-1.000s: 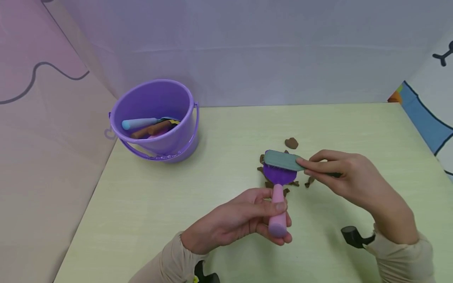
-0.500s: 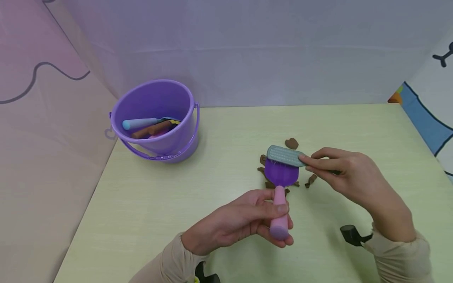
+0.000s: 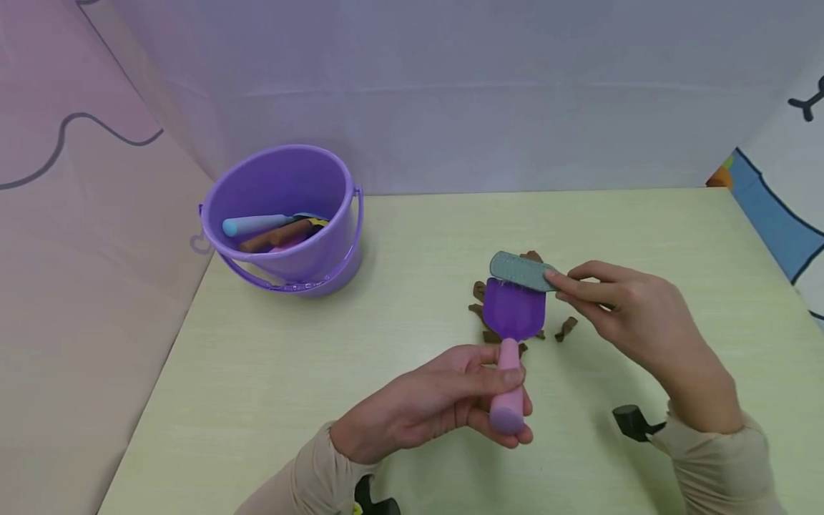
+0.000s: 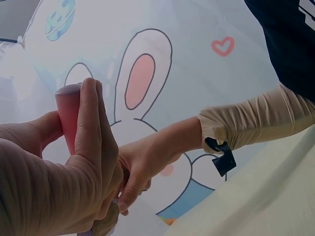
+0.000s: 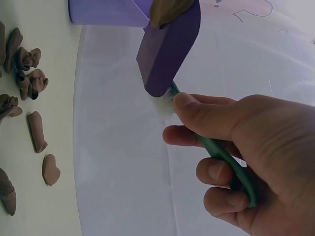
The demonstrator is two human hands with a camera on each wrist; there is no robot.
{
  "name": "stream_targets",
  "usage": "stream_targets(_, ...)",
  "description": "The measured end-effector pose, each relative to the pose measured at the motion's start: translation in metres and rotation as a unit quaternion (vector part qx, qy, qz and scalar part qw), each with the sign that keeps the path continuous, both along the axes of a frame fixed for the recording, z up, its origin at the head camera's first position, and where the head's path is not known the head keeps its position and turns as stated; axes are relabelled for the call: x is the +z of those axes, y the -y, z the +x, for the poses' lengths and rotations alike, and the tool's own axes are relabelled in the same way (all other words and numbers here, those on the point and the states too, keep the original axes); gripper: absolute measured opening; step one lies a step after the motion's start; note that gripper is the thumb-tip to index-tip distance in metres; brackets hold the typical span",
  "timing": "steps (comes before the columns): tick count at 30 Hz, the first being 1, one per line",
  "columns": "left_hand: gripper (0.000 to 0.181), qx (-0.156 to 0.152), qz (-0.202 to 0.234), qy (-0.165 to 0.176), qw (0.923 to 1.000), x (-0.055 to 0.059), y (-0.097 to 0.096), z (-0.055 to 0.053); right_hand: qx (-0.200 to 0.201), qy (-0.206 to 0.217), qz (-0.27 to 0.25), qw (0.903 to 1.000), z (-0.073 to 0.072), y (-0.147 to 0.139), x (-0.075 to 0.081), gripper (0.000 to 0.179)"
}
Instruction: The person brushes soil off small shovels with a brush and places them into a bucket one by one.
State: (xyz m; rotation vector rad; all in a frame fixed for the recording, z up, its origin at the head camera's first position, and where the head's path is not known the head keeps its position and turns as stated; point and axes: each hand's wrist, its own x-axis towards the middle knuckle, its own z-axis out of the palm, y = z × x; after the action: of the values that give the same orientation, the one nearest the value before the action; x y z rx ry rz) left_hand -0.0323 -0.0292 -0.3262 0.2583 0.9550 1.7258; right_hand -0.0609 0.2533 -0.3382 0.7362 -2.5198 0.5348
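Observation:
My left hand (image 3: 444, 393) grips the pink handle of a small toy shovel (image 3: 513, 311) with a purple blade, held above the table. My right hand (image 3: 634, 311) pinches a green brush (image 3: 520, 271), whose bristles (image 5: 166, 103) are at the blade's far edge. In the head view the blade's inside shows bare purple. A brown lump (image 5: 166, 11) shows against the shovel in the right wrist view. Below, several brown clay-like pieces (image 3: 565, 329) lie scattered on the table, partly hidden by the blade. The left wrist view catches the handle's end (image 4: 69, 93) between thumb and fingers.
A purple bucket (image 3: 347, 268) stands at the table's back left, its handle hanging down in front. Inside are a light blue handle (image 3: 254, 225) and brown handles (image 3: 277, 236). A pale cloth backdrop (image 3: 515, 107) rises behind the table's far edge.
The brush has moved away from me, from over the blade to its far edge, uncovering more of the blade. The left hand and shovel have barely moved.

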Motion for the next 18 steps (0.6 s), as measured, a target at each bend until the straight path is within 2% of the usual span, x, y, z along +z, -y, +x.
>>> stream_targets(3, 0.013, -0.005, 0.003, -0.011, 0.9999, 0.001, 0.002, 0.0, -0.023, -0.017, 0.018, 0.9994, 0.0, 0.001, 0.0, 0.027)
stream_targets(6, 0.015, -0.013, 0.014, -0.023, 0.9995, 0.001, 0.003, 0.0, -0.043, -0.037, 0.029, 0.998, 0.0, 0.001, 0.001, 0.026)
stream_targets(7, 0.016, -0.013, 0.017, -0.026, 0.9994, 0.001, 0.003, 0.0, -0.05, -0.043, 0.029, 0.9974, 0.0, 0.001, 0.001, 0.029)
stream_targets(10, 0.018, -0.011, 0.023, -0.029, 0.9993, 0.001, 0.004, -0.001, -0.064, -0.052, 0.024, 0.9963, 0.002, 0.0, 0.004, 0.058)
stream_targets(11, 0.018, -0.01, 0.023, -0.03, 0.9992, 0.0, 0.004, 0.0, -0.068, -0.053, 0.022, 0.996, 0.003, 0.001, 0.005, 0.062)
stream_targets(14, 0.019, -0.011, 0.023, -0.032, 0.9992, 0.0, 0.004, 0.0, -0.073, -0.055, 0.016, 0.9956, 0.006, 0.0, 0.009, 0.063)
stream_targets(18, 0.019, -0.013, 0.022, -0.032, 0.9992, 0.001, 0.004, 0.0, -0.059, -0.043, 0.002, 0.9973, 0.008, 0.0, 0.013, 0.061)
